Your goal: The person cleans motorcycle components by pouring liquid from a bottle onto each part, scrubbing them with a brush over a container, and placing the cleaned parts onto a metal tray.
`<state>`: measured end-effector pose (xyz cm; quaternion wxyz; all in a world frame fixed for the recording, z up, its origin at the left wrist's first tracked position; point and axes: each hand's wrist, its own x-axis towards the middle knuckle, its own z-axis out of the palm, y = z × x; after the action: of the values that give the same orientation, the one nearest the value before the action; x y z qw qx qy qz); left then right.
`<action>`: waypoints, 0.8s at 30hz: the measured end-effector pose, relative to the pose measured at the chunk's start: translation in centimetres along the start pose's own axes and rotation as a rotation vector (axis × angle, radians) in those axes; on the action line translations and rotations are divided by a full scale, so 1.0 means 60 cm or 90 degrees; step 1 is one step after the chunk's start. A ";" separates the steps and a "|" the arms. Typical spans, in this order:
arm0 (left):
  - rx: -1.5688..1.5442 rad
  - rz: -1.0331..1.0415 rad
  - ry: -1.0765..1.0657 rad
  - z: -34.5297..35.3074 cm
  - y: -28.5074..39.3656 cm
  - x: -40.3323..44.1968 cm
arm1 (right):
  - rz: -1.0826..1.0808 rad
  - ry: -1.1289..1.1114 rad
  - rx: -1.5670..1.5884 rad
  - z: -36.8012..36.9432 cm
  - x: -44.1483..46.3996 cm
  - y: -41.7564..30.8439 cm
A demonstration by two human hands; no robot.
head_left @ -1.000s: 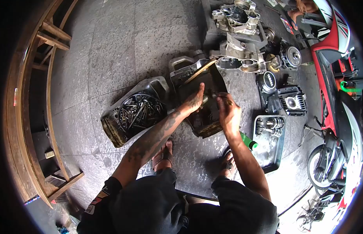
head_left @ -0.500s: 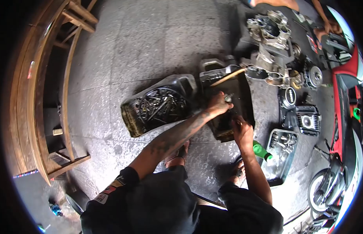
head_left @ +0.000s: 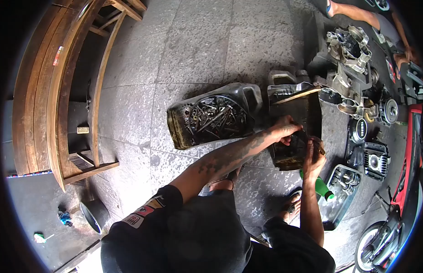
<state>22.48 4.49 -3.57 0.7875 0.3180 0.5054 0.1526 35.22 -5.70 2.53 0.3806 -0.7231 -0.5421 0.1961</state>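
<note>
A small brownish item (head_left: 321, 149) is pinched between the closed fingertips of the right hand (head_left: 315, 160) over the right side of a cut-open jerrycan (head_left: 289, 164); its long axis cannot be told. The left hand (head_left: 284, 129) is held over the middle of that can, its fingers curled and partly closed, pointing rightward; whether anything is gripped cannot be told. The can is set on the tiled floor (head_left: 193, 59), its long axis running away from the person, handle end farthest. A wooden stick (head_left: 297, 95) is laid across its far part, slanting up to the right. To the left, a second cut jerrycan (head_left: 176, 132) filled with loose bolts and metal parts (head_left: 216, 117) is laid nearly crosswise, handle end rightward. A green bottle (head_left: 321, 187) is angled toward the near right, beside a tray (head_left: 329, 217) where gears (head_left: 349, 178) are placed.
</note>
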 end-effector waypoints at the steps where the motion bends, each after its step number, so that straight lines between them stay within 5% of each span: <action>1: 0.027 0.021 0.005 -0.002 -0.004 0.002 | -0.014 -0.023 -0.042 -0.001 -0.004 -0.001; 5: 0.152 0.117 0.120 -0.002 -0.022 0.015 | -0.033 -0.098 -0.085 0.007 -0.021 0.000; 7: 0.428 0.426 0.256 -0.008 -0.075 0.084 | 0.027 -0.115 -0.056 0.005 -0.017 -0.008; 9: 0.447 0.371 0.215 -0.006 -0.055 0.060 | 0.000 -0.025 -0.007 -0.011 -0.008 -0.035; 11: 0.219 0.105 0.070 -0.002 0.006 0.008 | 0.055 0.020 0.058 -0.021 -0.004 -0.040; 13: 0.073 0.018 0.055 -0.006 0.009 0.011 | 0.065 0.028 0.079 -0.026 -0.003 -0.047; 19: -0.085 -0.074 -0.135 -0.024 0.011 0.008 | -0.014 0.011 0.126 -0.009 -0.002 -0.064; 24: -0.157 -0.072 -0.092 -0.020 0.019 -0.004 | -0.010 -0.062 0.163 -0.005 -0.013 -0.042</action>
<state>21.40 5.66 -3.01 0.8621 0.2001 0.4422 0.1455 33.59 -6.20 4.52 0.4447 -0.6539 -0.5362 0.2953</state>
